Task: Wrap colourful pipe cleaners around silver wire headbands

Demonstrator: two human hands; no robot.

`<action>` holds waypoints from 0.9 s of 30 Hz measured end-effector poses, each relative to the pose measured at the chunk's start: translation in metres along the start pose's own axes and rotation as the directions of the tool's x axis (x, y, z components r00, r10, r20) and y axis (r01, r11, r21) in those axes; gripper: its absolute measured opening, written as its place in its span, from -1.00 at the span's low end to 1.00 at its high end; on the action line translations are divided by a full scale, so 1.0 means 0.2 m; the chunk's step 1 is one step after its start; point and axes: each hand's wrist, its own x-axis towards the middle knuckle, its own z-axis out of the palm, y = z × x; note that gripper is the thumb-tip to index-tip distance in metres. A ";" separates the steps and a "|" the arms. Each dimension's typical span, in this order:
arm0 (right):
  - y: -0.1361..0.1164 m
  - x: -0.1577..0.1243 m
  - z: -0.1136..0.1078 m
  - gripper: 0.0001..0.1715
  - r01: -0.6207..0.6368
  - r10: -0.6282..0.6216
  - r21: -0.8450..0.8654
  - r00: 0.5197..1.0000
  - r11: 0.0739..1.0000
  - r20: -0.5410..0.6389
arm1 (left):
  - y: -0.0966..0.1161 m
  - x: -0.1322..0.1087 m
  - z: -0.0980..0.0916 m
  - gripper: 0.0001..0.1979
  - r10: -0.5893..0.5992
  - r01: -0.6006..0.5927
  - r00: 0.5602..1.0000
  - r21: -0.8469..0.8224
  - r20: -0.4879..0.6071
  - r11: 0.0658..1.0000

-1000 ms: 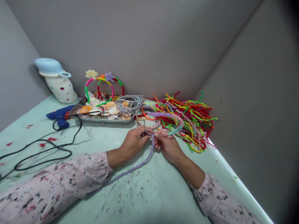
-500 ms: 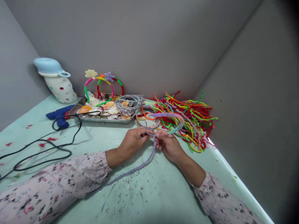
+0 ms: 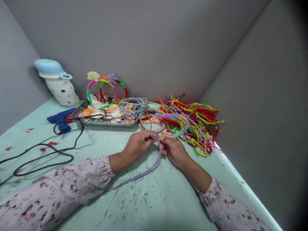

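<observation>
Close together over the table, my left hand [image 3: 135, 145] and my right hand [image 3: 175, 148] are both closed in a pinch. Thin grey wire [image 3: 150, 126] runs through the left fingertips. Between the hands, a purple pipe cleaner [image 3: 144, 173] meets the wire; its long tail hangs down and trails left toward my sleeve. My right fingers grip a curved wire wrapped in fuzzy purple, pink and teal [image 3: 186, 123], which arcs up and back to the left beyond the hand. The fingers partly hide where pipe cleaner and wire meet.
A metal tray [image 3: 113, 124] of shells holds a coil of grey wire [image 3: 134, 107] and two flower-topped rings [image 3: 88, 93]. Bright pipe cleaners [image 3: 199, 118] pile up right. At left are a blue glue gun [image 3: 63, 119], its black cord [image 3: 72, 157] and a bottle [image 3: 61, 88].
The wrapped curve has tipped slightly, its purple end a little lower. The hanging pipe cleaner has shifted slightly right near the fingers. Both hands keep nearly the same place and hold.
</observation>
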 end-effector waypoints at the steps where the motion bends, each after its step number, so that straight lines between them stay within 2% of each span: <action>1: 0.00 0.00 0.00 -0.80 -0.002 0.002 -0.002 1.000 1.000 0.002 | 0.00 0.00 0.00 -0.89 0.002 -0.002 1.000 0.002 -0.003 1.000; 14: -0.01 -0.01 0.00 -0.74 -0.008 0.008 0.021 1.000 1.000 0.005 | 0.01 0.00 0.00 -0.89 0.027 -0.027 1.000 -0.009 0.002 1.000; 27: 0.02 -0.01 -0.01 -0.81 0.068 -0.067 -0.102 0.998 0.993 0.011 | 0.02 0.00 0.00 -0.90 -0.122 0.123 0.992 -0.102 0.013 0.987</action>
